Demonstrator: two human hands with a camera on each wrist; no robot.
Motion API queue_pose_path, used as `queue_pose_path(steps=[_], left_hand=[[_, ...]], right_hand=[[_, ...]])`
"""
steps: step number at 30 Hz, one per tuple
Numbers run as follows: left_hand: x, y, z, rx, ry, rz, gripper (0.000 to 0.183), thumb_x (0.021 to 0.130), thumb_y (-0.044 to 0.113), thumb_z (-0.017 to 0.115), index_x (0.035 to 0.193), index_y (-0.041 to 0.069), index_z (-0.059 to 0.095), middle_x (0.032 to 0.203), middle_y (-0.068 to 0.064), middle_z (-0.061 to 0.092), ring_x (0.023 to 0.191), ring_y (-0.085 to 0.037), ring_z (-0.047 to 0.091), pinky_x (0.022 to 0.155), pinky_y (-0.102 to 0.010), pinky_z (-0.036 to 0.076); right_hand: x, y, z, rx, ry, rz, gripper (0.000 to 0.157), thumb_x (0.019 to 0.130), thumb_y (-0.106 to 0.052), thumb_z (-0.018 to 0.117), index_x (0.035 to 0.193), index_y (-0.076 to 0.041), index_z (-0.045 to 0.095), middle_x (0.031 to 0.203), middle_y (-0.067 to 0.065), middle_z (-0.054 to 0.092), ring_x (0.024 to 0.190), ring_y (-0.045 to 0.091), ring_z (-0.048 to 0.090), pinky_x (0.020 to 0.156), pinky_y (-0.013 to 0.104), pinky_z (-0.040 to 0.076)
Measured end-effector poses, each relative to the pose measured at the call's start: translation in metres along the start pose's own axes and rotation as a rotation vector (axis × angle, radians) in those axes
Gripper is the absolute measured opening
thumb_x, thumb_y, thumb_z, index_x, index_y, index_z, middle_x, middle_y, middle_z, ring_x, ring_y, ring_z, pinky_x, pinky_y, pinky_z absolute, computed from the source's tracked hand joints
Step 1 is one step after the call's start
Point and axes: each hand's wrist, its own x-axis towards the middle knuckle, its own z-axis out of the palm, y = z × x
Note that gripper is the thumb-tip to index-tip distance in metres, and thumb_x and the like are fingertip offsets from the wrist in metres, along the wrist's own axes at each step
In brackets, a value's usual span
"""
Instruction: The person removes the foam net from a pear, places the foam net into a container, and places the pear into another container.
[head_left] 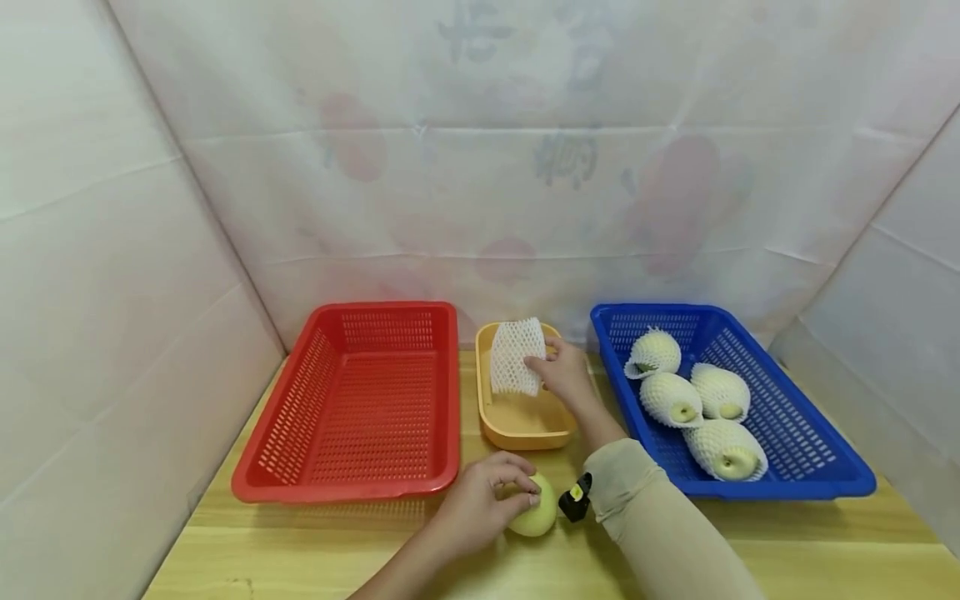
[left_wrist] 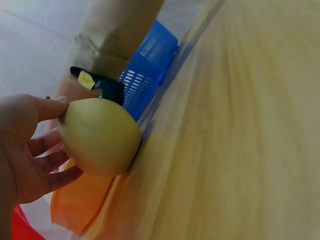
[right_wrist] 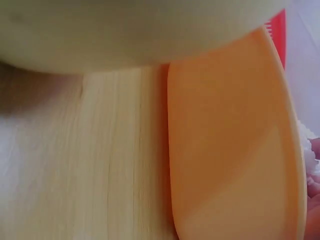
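Note:
A bare pale-yellow pear point(head_left: 536, 508) sits on the table near the front, and my left hand point(head_left: 483, 504) grips its side and top. In the left wrist view the thumb and fingers point(left_wrist: 67, 176) of that hand point(left_wrist: 25, 150) curl against the pear point(left_wrist: 100, 137). My right hand point(head_left: 566, 371) pinches a white foam net sleeve point(head_left: 517, 357) at its right edge, over the small orange bin point(head_left: 525, 439). Only part of the right hand's fingers shows in the right wrist view, beyond the bin wall point(right_wrist: 235, 140), with the pear point(right_wrist: 125, 35) blurred in front.
On the left stands a red perforated basket point(head_left: 345, 492). A blue perforated basket point(head_left: 787, 492) on the right holds several pears point(head_left: 671, 398) in foam nets. The black wrist device point(head_left: 575, 498) on the right arm is close to the bare pear. White cloth walls point(head_left: 480, 208) enclose the table.

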Motion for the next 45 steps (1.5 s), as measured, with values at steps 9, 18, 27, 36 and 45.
queue_pose_path(steps=[9,18,27,36,45], left_hand=[[-0.011,0.005,0.000,0.145,0.121,0.108,0.006,0.086,0.013,0.074,0.087,0.019,0.073,0.110,0.003,0.069,0.106,-0.011,0.063,0.096,-0.034,0.052],[-0.014,0.003,0.002,0.172,0.163,0.126,0.006,0.085,0.012,0.074,0.087,0.018,0.072,0.109,0.002,0.069,0.105,-0.011,0.063,0.095,-0.033,0.051],[-0.013,0.003,0.003,0.158,0.177,0.119,0.001,0.088,0.015,0.073,0.087,0.016,0.072,0.108,0.003,0.069,0.104,-0.011,0.063,0.094,-0.032,0.051],[-0.013,-0.001,0.006,0.143,0.205,0.108,0.009,0.084,0.014,0.076,0.087,0.021,0.072,0.107,0.006,0.069,0.102,-0.009,0.063,0.093,-0.033,0.052],[-0.012,-0.005,0.004,0.104,0.177,0.065,0.012,0.086,0.021,0.076,0.096,0.022,0.071,0.108,0.008,0.068,0.105,-0.009,0.063,0.094,-0.034,0.052]], right_hand=[[0.012,0.003,0.016,0.012,0.014,-0.019,0.062,0.087,-0.020,0.074,0.142,-0.011,0.046,0.100,0.019,0.067,0.070,0.020,0.062,0.053,0.027,0.051],[0.014,0.009,0.019,-0.147,0.050,-0.024,0.046,0.087,-0.024,0.074,0.122,-0.001,0.056,0.123,0.022,0.059,0.110,0.035,0.058,0.091,0.046,0.052],[0.013,0.010,0.023,-0.379,-0.129,-0.043,0.052,0.093,-0.033,0.065,0.133,0.000,0.058,0.137,0.019,0.057,0.125,0.035,0.055,0.103,0.049,0.047],[-0.006,-0.006,0.020,-0.418,-0.108,-0.180,0.055,0.091,-0.031,0.066,0.134,0.001,0.057,0.147,0.023,0.044,0.134,0.041,0.044,0.111,0.052,0.038],[-0.041,-0.027,0.008,-0.369,-0.116,-0.408,0.040,0.092,-0.033,0.067,0.125,-0.010,0.066,0.137,0.012,0.058,0.131,0.031,0.050,0.107,0.050,0.042]])
